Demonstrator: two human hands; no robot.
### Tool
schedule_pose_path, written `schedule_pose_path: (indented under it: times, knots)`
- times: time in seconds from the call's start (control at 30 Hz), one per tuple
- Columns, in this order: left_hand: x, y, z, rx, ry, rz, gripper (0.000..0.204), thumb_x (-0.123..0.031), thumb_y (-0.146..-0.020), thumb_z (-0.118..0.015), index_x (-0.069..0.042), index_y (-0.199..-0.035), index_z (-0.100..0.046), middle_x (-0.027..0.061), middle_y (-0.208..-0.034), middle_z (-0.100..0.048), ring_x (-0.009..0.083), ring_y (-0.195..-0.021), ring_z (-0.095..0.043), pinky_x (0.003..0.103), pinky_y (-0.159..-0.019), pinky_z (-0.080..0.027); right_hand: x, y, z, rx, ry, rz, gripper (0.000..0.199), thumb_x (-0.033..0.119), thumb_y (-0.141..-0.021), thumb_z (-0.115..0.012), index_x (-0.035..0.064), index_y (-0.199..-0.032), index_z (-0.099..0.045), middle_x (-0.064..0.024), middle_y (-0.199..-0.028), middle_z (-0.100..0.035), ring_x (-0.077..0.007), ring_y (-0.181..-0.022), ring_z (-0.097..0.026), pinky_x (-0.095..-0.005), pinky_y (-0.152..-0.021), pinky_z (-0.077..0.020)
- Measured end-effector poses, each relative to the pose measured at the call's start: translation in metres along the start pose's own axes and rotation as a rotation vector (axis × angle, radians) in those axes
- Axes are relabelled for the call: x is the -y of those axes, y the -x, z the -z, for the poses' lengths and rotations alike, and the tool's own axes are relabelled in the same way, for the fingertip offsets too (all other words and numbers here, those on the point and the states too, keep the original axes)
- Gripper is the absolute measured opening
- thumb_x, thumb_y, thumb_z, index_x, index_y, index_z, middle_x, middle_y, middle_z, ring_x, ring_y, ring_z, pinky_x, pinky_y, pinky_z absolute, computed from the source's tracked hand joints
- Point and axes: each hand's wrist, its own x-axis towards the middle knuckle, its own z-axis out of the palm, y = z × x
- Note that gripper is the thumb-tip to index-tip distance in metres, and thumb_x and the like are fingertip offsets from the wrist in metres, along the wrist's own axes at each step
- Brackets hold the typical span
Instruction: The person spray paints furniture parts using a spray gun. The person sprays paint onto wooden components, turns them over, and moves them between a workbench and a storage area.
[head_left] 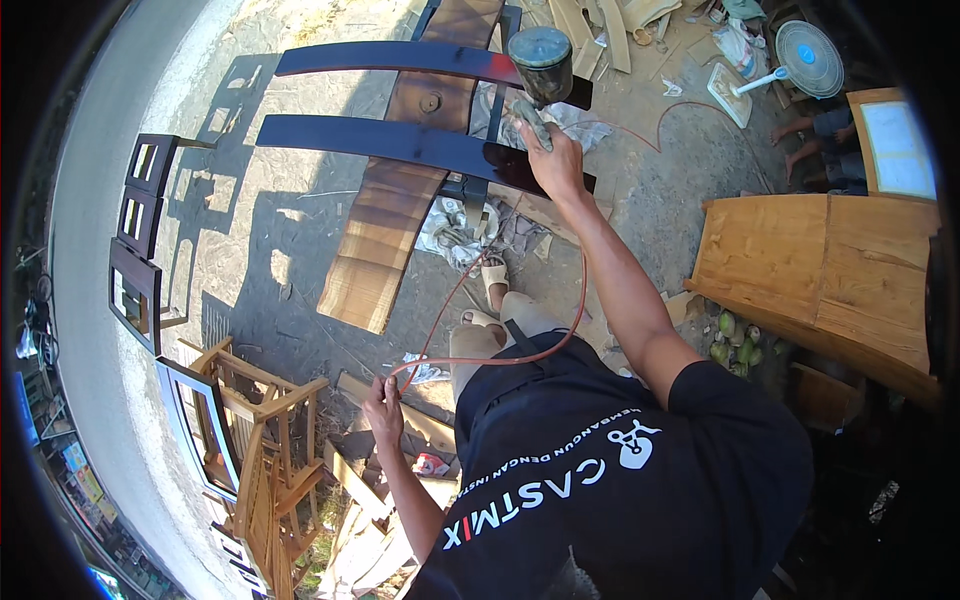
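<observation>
My right hand [556, 166] is closed round the handle of a spray gun [541, 66], whose dark cup sits on top. The gun is over the right ends of two long, dark, glossy, slightly curved boards, the far board [390, 57] and the near board [370, 139]. Both lie across a brown wooden plank [375, 245]. Lower down at the left, my left hand [384, 412] grips a reddish air hose [480, 360]. The hose loops in front of my body and rises toward my right hand; the gun's nozzle and trigger are hard to make out.
Wooden chair frames [270, 420] stand at lower left, with dark frames [136, 290] beside the road. On the right are a wooden cabinet [800, 270], a fan [808, 58] and a person's bare legs [795, 140]. Rags [455, 228] and wood scraps lie near my feet.
</observation>
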Motion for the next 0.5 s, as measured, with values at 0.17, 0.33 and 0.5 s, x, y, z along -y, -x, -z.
schedule_pose_path:
  times: [0.17,0.33,0.5]
  knots:
    - [-0.011,-0.001,0.0,-0.018,0.035,0.029,0.041,-0.033,-0.106,-0.055,0.001,-0.083,-0.058,0.0056,-0.062,-0.051,0.0131,-0.061,-0.047,0.033,-0.057,-0.04,0.028,-0.019,-0.032,0.056,0.065,0.064,0.059,0.053,-0.094,-0.064,-0.0056,-0.099,-0.069,-0.0328,-0.082,-0.068,-0.0506,-0.086,-0.067,-0.0535,-0.074,-0.0526]
    - [-0.017,-0.013,0.007,-0.004,0.111,0.021,0.041,-0.033,-0.105,-0.058,0.002,-0.084,-0.059,0.0053,-0.064,-0.051,0.0128,-0.062,-0.045,0.032,-0.057,-0.039,0.066,-0.034,-0.067,0.111,0.025,0.171,0.054,0.052,-0.093,-0.066,-0.0016,-0.097,-0.069,-0.0297,-0.076,-0.068,-0.0492,-0.079,-0.068,-0.056,-0.07,-0.0531]
    - [-0.014,-0.039,0.022,0.042,0.141,-0.011,0.048,-0.042,-0.103,-0.057,0.001,-0.081,-0.06,0.006,-0.063,-0.056,0.0132,-0.063,-0.051,0.032,-0.059,-0.043,0.098,-0.053,-0.11,0.122,0.125,0.209,0.054,0.053,-0.092,-0.066,-0.0005,-0.087,-0.066,-0.0288,-0.073,-0.067,-0.0486,-0.077,-0.068,-0.056,-0.069,-0.0537]
